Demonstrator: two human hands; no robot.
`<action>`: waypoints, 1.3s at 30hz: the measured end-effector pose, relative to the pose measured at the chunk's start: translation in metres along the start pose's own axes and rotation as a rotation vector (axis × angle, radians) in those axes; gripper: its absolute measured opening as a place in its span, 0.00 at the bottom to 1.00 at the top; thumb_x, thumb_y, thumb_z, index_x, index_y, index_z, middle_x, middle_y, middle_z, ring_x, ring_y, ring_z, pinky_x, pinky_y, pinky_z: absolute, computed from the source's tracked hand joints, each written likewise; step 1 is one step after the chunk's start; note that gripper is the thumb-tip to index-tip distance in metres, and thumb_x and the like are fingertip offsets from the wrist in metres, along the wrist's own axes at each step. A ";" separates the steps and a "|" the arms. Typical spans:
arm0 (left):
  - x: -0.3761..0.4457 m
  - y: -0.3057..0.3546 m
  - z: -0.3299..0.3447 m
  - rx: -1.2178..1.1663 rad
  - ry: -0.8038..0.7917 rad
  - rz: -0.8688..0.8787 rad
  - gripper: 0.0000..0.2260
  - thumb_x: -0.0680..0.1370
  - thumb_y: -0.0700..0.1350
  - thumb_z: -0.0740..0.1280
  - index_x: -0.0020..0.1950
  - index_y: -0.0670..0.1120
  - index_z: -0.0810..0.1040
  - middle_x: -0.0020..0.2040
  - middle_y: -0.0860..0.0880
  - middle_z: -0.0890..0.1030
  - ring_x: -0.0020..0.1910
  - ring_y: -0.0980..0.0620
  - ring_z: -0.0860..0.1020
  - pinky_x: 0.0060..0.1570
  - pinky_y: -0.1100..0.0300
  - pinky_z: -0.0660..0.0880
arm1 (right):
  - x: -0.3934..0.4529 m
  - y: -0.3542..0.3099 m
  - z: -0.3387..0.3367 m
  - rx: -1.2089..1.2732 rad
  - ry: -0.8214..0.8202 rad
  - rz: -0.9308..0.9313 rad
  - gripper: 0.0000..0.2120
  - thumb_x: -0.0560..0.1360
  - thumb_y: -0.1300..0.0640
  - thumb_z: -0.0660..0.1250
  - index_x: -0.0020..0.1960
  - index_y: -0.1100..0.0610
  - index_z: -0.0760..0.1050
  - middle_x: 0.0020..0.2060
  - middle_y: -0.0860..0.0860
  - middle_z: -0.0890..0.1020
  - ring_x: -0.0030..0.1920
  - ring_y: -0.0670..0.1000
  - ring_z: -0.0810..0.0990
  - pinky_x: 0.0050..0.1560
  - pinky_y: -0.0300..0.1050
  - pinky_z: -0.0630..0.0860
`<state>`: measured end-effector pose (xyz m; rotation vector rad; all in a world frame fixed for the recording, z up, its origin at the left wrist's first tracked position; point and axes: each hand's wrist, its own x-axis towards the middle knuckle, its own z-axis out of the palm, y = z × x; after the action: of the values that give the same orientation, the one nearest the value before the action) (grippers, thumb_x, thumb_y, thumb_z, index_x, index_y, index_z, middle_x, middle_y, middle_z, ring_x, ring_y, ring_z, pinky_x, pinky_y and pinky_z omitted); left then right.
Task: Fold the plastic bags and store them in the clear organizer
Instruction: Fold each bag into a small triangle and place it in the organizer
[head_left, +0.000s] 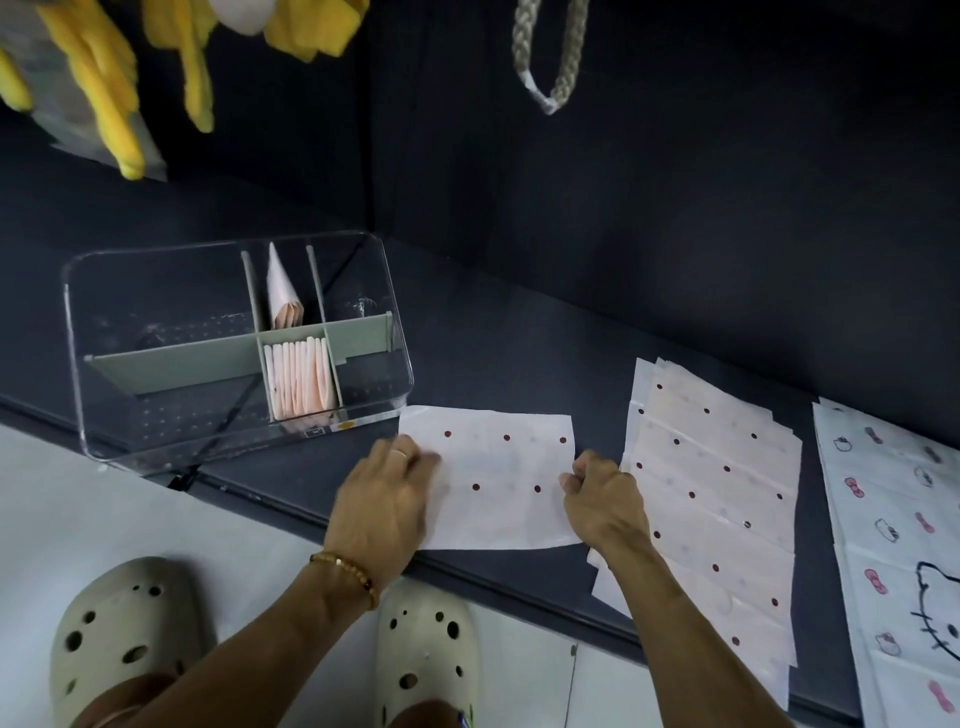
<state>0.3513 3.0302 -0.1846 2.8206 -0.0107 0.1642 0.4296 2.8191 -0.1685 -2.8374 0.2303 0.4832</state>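
Observation:
A white plastic bag with dark red dots (498, 483) lies flat on the dark shelf (519, 353). My left hand (382, 499) rests on its left edge with the fingers pressing down. My right hand (602, 499) pinches its right edge with curled fingers. To the left stands the clear organizer (156, 291) with grey-green dividers. Several folded pink-white bags (301, 379) stand in its front middle compartment, and one folded triangle (283, 291) stands in the compartment behind.
A stack of flat dotted bags (727, 493) lies right of my right hand. Further right lie white bags with cat and bow prints (893, 519). Yellow items (104, 78) and a braided loop (550, 57) hang above. My feet in beige clogs (426, 649) stand below the shelf edge.

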 end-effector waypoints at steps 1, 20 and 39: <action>-0.004 0.002 0.002 0.023 -0.001 0.146 0.19 0.68 0.39 0.72 0.58 0.43 0.80 0.54 0.45 0.78 0.50 0.45 0.78 0.43 0.54 0.80 | 0.000 -0.001 0.000 -0.011 -0.001 -0.002 0.09 0.81 0.51 0.59 0.56 0.56 0.71 0.55 0.54 0.80 0.54 0.56 0.78 0.51 0.45 0.72; -0.027 -0.006 0.019 0.014 -0.214 0.299 0.21 0.78 0.44 0.59 0.71 0.42 0.69 0.72 0.44 0.68 0.73 0.47 0.63 0.70 0.48 0.60 | -0.050 0.018 0.051 -0.233 0.095 -0.711 0.26 0.82 0.45 0.40 0.77 0.51 0.56 0.77 0.50 0.53 0.77 0.51 0.50 0.76 0.53 0.49; -0.022 0.002 0.013 -0.194 -0.245 0.135 0.19 0.80 0.49 0.57 0.72 0.55 0.66 0.75 0.54 0.63 0.75 0.56 0.57 0.71 0.63 0.56 | -0.043 0.028 0.013 -0.164 0.277 -0.680 0.13 0.78 0.48 0.62 0.55 0.56 0.79 0.46 0.51 0.85 0.46 0.53 0.83 0.49 0.48 0.80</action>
<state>0.3309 3.0244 -0.1989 2.6273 -0.2588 -0.1453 0.3802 2.8013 -0.1719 -2.8807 -0.7349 -0.0394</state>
